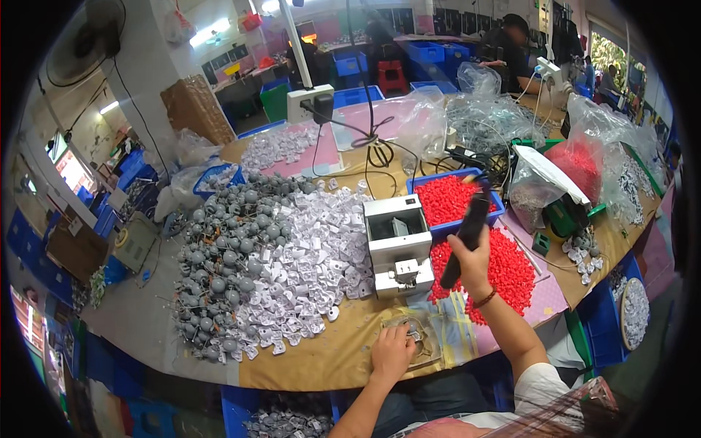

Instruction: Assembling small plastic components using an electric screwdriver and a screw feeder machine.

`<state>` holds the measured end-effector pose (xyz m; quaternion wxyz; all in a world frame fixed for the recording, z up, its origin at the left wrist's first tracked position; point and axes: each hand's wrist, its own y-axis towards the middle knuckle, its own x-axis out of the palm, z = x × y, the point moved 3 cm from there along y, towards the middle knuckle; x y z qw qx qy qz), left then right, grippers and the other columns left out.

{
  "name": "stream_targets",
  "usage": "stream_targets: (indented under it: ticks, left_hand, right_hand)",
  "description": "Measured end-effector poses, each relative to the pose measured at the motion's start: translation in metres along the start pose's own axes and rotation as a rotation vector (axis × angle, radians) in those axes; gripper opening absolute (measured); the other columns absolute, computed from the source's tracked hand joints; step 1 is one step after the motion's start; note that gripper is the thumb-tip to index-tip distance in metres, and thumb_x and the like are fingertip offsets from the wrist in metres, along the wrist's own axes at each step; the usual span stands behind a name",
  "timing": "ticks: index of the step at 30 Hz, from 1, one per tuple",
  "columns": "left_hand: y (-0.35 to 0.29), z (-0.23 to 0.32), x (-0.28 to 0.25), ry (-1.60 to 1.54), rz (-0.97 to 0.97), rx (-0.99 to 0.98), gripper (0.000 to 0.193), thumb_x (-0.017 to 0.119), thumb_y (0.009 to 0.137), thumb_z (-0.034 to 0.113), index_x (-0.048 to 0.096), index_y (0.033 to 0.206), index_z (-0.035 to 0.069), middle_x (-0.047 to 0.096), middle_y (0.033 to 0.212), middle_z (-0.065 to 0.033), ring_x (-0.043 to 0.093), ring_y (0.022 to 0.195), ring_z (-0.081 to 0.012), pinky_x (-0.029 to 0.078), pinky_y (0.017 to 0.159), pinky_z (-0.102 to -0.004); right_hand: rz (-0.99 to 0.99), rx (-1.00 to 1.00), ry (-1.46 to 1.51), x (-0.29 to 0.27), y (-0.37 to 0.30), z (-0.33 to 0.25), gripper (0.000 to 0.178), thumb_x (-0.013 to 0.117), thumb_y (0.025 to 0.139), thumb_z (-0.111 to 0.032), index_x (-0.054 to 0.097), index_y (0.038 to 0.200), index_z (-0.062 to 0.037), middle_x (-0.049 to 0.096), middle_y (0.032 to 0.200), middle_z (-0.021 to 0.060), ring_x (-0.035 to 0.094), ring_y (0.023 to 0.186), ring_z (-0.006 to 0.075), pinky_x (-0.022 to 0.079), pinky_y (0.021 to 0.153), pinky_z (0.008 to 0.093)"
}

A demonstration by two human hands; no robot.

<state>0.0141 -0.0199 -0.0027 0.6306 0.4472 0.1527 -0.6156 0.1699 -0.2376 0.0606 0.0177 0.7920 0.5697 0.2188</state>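
My right hand (471,264) is closed round a long black handled tool (467,235), held tilted above the heap of small red plastic parts (504,281). Its far end is blurred, so the tool's exact kind does not show. My left hand (392,353) rests at the left side of a shallow clear tray (436,355) near the table's front edge. Its fingers are bent and close together over small metal pieces in the tray; whatever they pinch is hidden. Just beyond the tray stands a white and grey bench machine (398,252) with an open top.
Left of the machine lie heaped white plastic parts (314,270) and grey round-headed parts with wires (226,255). Behind the red heap is a blue bin (447,201) of red parts. Cables (376,142) hang from a power socket (310,104). Plastic bags (595,164) crowd the right side.
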Motion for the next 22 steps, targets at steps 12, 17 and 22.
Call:
stream_targets:
  ticks: [12, 17, 22]
  left_hand:
    - [0.001, 0.002, 0.000, -0.015, -0.020, -0.024, 0.034, 0.074, 0.081, 0.013, 0.068, 0.114, 0.006, 0.069, 0.099, -0.0127, 0.065, 0.097, -0.0343, 0.056, 0.081, -0.0450]
    - [0.002, 0.001, 0.001, -0.010, -0.025, -0.041, 0.036, 0.075, 0.081, 0.015, 0.068, 0.115, 0.007, 0.070, 0.101, -0.0123, 0.065, 0.099, -0.0337, 0.056, 0.082, -0.0445]
    - [0.001, -0.001, 0.004, 0.018, -0.032, -0.043, 0.037, 0.076, 0.080, 0.016, 0.068, 0.116, 0.008, 0.070, 0.105, -0.0116, 0.064, 0.102, -0.0326, 0.056, 0.083, -0.0440]
  right_hand:
    - [-0.479, -0.092, 0.067, 0.095, 0.001, -0.073, 0.038, 0.076, 0.086, 0.005, 0.055, 0.117, 0.0003, 0.065, 0.084, 0.0003, 0.062, 0.074, 0.0076, 0.052, 0.068, 0.0254]
    - [-0.463, -0.027, 0.029, 0.113, 0.014, -0.061, 0.035, 0.078, 0.086, 0.002, 0.055, 0.113, -0.0006, 0.066, 0.083, -0.0006, 0.062, 0.072, 0.0076, 0.051, 0.066, 0.0258]
    - [-0.444, -0.018, -0.029, 0.118, 0.020, -0.050, 0.035, 0.081, 0.084, 0.000, 0.056, 0.108, -0.0028, 0.067, 0.083, 0.0003, 0.063, 0.072, 0.0086, 0.053, 0.066, 0.0274]
